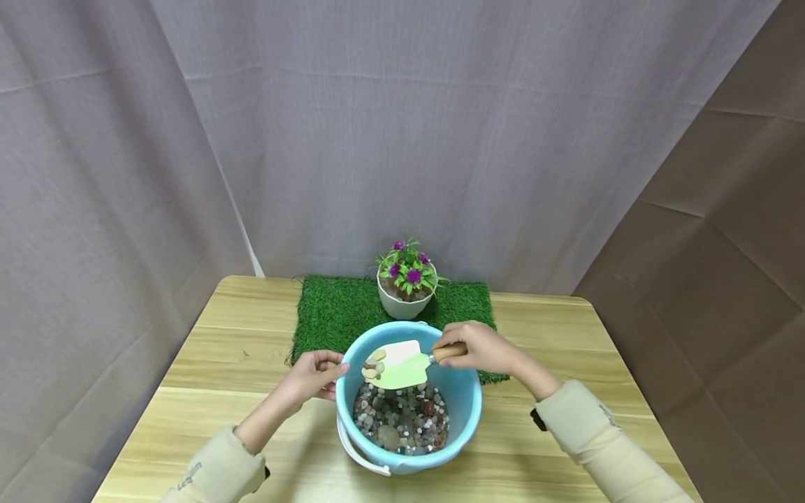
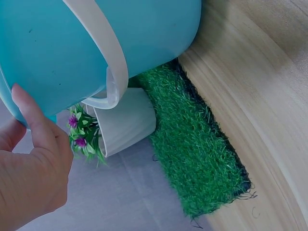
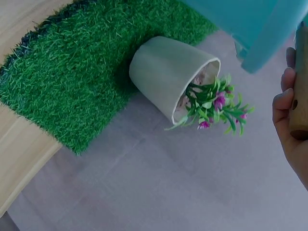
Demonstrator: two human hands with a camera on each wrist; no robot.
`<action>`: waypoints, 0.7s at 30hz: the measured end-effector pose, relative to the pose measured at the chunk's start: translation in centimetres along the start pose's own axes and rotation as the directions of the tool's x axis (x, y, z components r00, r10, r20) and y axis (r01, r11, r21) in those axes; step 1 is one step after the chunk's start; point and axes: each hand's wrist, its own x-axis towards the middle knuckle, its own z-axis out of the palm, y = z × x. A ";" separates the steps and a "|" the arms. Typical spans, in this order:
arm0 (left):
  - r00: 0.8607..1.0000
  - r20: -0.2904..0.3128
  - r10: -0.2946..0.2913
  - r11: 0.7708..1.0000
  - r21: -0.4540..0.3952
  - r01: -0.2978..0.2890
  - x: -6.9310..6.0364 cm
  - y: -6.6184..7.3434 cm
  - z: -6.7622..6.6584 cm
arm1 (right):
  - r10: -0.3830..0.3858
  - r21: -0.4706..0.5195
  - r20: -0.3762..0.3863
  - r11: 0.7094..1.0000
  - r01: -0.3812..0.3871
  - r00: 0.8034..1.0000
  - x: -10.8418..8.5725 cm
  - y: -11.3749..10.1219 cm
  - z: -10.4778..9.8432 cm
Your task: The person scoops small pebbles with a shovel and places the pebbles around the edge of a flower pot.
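Note:
A light blue bucket with pebbles in its bottom stands near the table's front. My left hand pinches the bucket's left rim between thumb and fingers; the left wrist view shows the same hand at the rim of the bucket. In my right hand is the wooden handle of a pale green trowel, held over the bucket's opening with a few stones at its tip. The right wrist view shows fingers curled round the handle.
Behind the bucket, a white pot with a purple-flowered plant stands on a green turf mat. The bucket's white handle hangs at its front left. Grey curtain rises behind the wooden table.

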 end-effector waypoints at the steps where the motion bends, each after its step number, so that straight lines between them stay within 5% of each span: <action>1: 1.000 0.000 0.000 1.000 -0.001 0.000 0.0 0.0 0.0 | 0.004 0.007 -0.003 1.000 -0.004 1.000 0.0 0.0 -0.1; 21: 1.000 0.008 0.004 1.000 -0.018 -0.004 0.2 -0.3 -0.2 | 0.129 0.071 -0.102 0.990 -0.122 0.986 -1.3 2.1 -3.8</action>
